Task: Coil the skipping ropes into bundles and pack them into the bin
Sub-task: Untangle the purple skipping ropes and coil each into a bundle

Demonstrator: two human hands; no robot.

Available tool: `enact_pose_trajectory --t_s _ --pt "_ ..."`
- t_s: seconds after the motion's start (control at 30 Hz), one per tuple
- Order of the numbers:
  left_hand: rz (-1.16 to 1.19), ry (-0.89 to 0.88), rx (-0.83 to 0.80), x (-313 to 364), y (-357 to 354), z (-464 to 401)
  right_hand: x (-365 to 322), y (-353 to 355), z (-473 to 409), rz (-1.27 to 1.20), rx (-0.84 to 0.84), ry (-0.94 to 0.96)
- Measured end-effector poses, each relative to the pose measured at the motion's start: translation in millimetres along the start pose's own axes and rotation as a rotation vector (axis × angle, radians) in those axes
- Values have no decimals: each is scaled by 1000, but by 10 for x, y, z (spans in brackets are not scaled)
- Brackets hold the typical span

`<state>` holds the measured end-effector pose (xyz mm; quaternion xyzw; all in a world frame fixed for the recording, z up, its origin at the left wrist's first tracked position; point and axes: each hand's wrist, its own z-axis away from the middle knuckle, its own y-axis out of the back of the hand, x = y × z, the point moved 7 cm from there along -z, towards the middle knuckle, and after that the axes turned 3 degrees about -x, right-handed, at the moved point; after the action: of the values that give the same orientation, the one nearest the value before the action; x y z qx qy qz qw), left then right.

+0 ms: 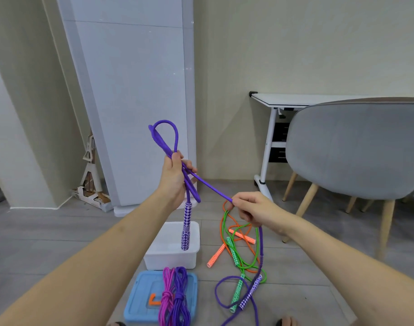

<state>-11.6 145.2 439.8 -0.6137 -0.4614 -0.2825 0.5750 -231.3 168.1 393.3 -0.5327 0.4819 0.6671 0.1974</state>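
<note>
My left hand (175, 175) grips the braided purple skipping rope (165, 137) loops. From it the rope slants toward four o'clock into my right hand (250, 208), seemingly pinching it.

I am looking down at a floor (48, 234) of grey wood-look planks. Far ahead stands a beige wall (295, 43), and against it, left of centre, a tall glossy white panel (135, 102) leans slightly. In the far left corner, a mop-like tool (89, 165) is propped on a flat cardboard box (88, 196). To the right stands a grey upholstered chair (356, 149) with pale wooden legs. Behind it is a white desk (286, 101) on a white wheeled frame, with dark drawers beneath. The light is soft and even.
</note>
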Motion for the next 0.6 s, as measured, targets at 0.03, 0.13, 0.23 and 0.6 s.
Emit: enact_pose_trajectory --t_s 0.03,0.13,0.23,0.6 --pt "6 7 5 7 45 -17 19 27 13 -9 -3 -10" --pt "91 8 32 48 157 -70 100 126 32 -19 21 -39" --pt "199 27 92 99 238 -94 251 247 43 -12 52 -69" --pt "-50 219 -154 -50 46 16 218 401 33 77 134 32"
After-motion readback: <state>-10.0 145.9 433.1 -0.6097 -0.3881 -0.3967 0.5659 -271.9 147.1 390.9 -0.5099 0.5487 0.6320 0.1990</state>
